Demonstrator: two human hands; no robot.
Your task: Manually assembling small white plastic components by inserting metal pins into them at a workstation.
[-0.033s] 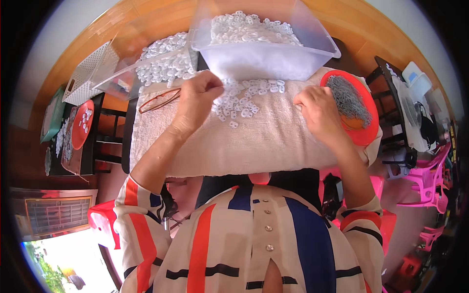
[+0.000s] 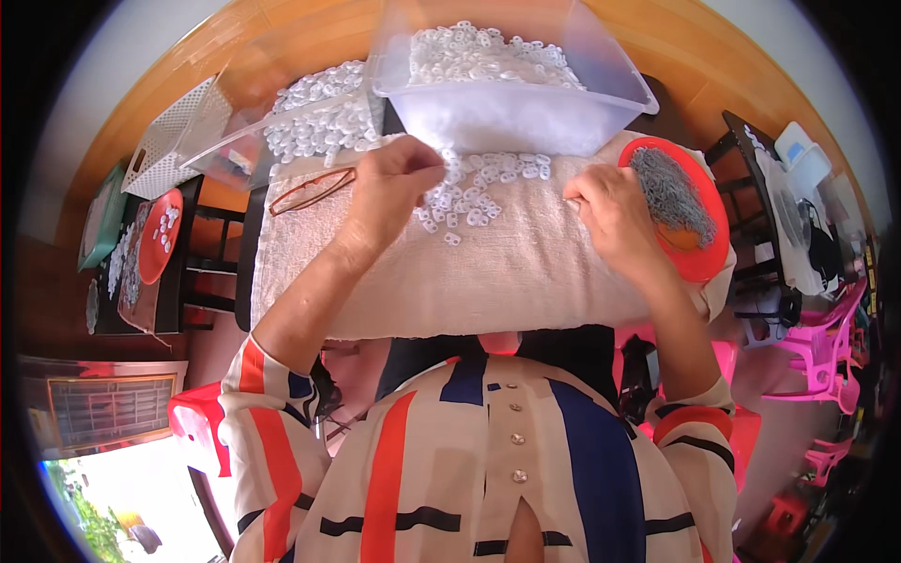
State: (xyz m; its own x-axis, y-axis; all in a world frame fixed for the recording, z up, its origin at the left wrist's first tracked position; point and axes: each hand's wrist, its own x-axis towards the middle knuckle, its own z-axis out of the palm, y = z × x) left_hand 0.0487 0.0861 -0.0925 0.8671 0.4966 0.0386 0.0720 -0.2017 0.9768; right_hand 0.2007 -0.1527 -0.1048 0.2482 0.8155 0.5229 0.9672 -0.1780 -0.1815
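While both forearms reach in over one pale cloth (image 2: 469, 291), the entry runs as follows.

Hands, two. Left hand (image 2: 399, 174): fingers bent inward, at the left edge of the loose pile; whether it grips a piece cannot be told. Right hand (image 2: 605, 206): fingers curled, raised just left of the red basin; whether anything is held at the fingertips cannot be told.

White pieces (image 2: 469, 206), small, two-holed: one loose pile on the cloth, between the hands, too many to count; one piece lies at its near edge.

Clear containers, two: a large bin (image 2: 516, 120) behind the pile, and a box (image 2: 211, 155) to its left, each holding many more such pieces.

Red basin (image 2: 718, 220), one, at the right: a heaped grey mass (image 2: 668, 188), uncountable, and one orange patch.

Glasses (image 2: 313, 192), one pair, brown-framed, left of the left hand.

Surroundings, left: one white perforated basket (image 2: 169, 150); one red dish (image 2: 155, 249) with several white bits; one red stool (image 2: 199, 427). Right: pink chairs (image 2: 821, 352).

Obstruction: the left hand hides part of the pile's left side.
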